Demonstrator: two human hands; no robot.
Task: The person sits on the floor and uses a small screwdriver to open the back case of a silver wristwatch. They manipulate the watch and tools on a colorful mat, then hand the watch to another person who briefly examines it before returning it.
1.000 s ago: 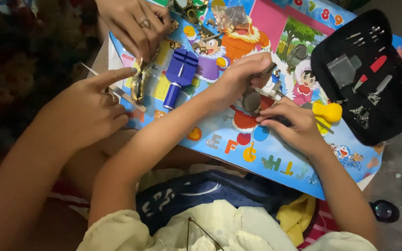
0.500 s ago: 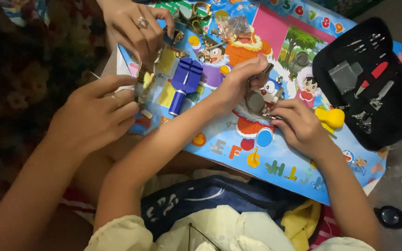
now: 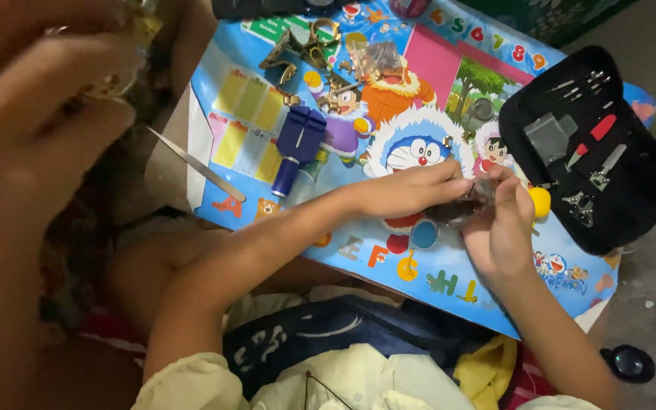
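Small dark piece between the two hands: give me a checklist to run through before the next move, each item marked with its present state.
1. Small dark piece pinched by both hands: ok, left hand and right hand both have fingers on it.
2. Piece held over the colourful cartoon mat, not past its edge: ok.
3. Black tool case open beside the right hand: ok, tools visible inside.
4. Blue tool within reach on the mat: ok, lying free left of the left hand.
5. Metal tweezers clear of the hands: ok, at the mat's left edge.
6. Exact state of the piece: cannot tell, fingers cover much of it.
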